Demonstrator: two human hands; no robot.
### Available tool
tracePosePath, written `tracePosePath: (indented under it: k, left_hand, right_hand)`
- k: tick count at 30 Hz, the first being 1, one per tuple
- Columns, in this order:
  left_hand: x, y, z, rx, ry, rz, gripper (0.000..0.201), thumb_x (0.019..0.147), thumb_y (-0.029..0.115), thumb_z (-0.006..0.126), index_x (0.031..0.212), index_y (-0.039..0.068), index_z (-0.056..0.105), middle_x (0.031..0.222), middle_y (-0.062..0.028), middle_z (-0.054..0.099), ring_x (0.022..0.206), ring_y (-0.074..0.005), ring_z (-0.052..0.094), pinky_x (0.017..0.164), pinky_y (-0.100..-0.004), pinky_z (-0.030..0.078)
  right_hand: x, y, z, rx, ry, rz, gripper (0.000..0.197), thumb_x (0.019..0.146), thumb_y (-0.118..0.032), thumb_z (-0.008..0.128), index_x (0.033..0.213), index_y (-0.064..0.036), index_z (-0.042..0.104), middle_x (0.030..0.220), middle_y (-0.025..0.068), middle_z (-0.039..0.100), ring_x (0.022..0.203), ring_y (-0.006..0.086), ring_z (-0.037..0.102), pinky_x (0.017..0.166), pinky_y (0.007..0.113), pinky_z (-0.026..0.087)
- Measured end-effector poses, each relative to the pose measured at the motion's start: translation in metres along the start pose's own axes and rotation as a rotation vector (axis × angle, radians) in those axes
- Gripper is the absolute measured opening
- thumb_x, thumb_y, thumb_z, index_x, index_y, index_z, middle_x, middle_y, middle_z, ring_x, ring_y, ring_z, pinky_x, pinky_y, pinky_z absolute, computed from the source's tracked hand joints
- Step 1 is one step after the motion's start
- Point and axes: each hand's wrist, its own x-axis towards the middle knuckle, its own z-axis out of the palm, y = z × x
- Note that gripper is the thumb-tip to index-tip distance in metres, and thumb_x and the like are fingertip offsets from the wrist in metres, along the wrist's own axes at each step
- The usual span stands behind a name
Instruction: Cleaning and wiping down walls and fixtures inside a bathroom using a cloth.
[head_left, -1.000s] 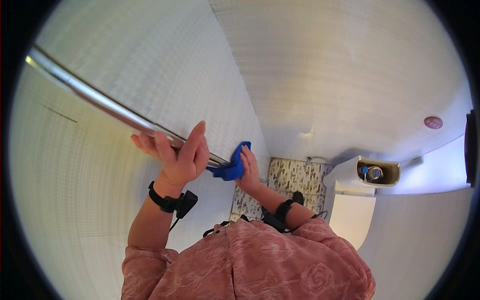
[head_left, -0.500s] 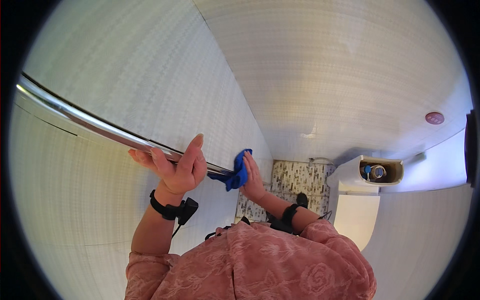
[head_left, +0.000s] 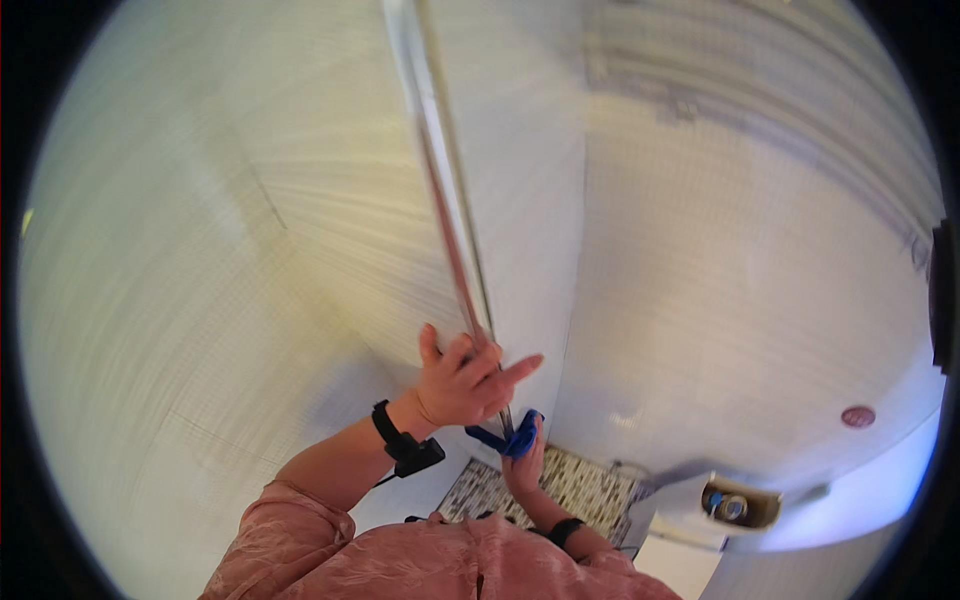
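A long shiny metal edge strip (head_left: 440, 180) runs down a pale wall panel toward me. My left hand (head_left: 465, 385) is over this strip, its fingers apart and the thumb side out to the right; it seems to touch the metal but grips nothing I can see. Further down, my right hand (head_left: 524, 472) presses a blue cloth (head_left: 523, 434) around the strip's lower stretch. Part of the cloth hangs out on the left side of the strip. Black bands with small devices are on my wrists.
Patterned mosaic floor (head_left: 570, 478) shows below my hands. To the lower right stands a white toilet whose tank (head_left: 740, 500) is uncovered, with its inner parts showing. A round reddish disc (head_left: 858, 416) is on the right wall (head_left: 720, 330).
The view has swung, so the strip now stands nearly upright in the picture. My left hand has spread its fingers near the cloth; my right hand keeps the cloth on the strip.
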Motion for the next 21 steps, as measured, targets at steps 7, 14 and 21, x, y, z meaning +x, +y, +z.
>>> tracePosePath:
  k: [7, 14, 21]
  left_hand:
    - [-0.005, -0.010, 0.001, -0.208, 0.017, -0.026, 0.039, 0.086, 0.030, 0.063, 0.125, 0.029, 0.068, 0.132, 0.0032, 0.057, 0.123, -0.0197, 0.050, 0.116, -0.0554, 0.013]
    - [0.012, -0.012, -0.039, -0.507, 0.356, -0.446, 0.031, 0.086, 0.024, 0.064, 0.115, 0.026, 0.071, 0.140, 0.0038, 0.057, 0.136, -0.0216, 0.046, 0.117, -0.0576, 0.012]
    - [0.041, -0.023, -0.042, -0.569, 0.277, -0.180, 0.050, 0.084, 0.026, 0.072, 0.130, 0.010, 0.060, 0.147, -0.0208, 0.044, 0.131, -0.0487, 0.041, 0.107, -0.0648, 0.030]
  right_hand:
    - [0.123, -0.124, -0.059, -0.046, 0.186, -0.390, 0.084, 0.083, -0.019, 0.071, 0.149, 0.0049, 0.026, 0.152, 0.0299, 0.032, 0.141, 0.0471, 0.034, 0.115, 0.059, 0.026]
    - [0.224, -0.221, -0.111, -0.127, 0.384, -0.691, 0.076, 0.084, -0.016, 0.067, 0.148, 0.0052, 0.032, 0.152, 0.0287, 0.034, 0.142, 0.0476, 0.032, 0.114, 0.062, 0.025]
    - [0.259, -0.309, -0.139, -0.458, 0.437, -0.847, 0.055, 0.084, -0.019, 0.065, 0.138, -0.0074, 0.056, 0.151, 0.0158, 0.042, 0.144, 0.0410, 0.033, 0.115, 0.061, 0.021]
